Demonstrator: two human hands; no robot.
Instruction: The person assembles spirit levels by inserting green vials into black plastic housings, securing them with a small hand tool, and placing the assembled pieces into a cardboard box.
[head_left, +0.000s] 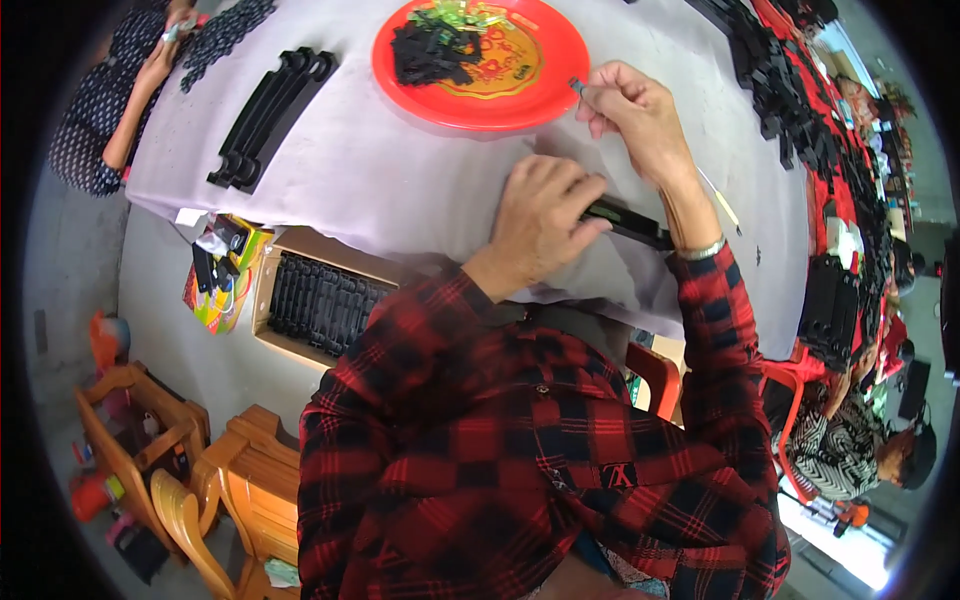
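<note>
My left hand [545, 215] presses down on a long black plastic bar [632, 222] that lies on the grey tablecloth [400, 170], fingers curled over its left end. My right hand [632, 115] is raised just above and beyond it, pinching a small dark piece [576, 86] between thumb and fingers, next to the rim of a red round tray [555, 95]. The tray holds a heap of small black parts [425, 55] and some green pieces [460, 15]. A metal bracelet sits on my right wrist.
Several long black bars [268, 118] lie stacked at the table's left. Many black parts [800, 100] line the right side. A cardboard box of black parts [315, 300] stands below the table edge. Another person [120, 90] sits far left, one more [850, 450] lower right. Wooden chairs [200, 460] stand lower left.
</note>
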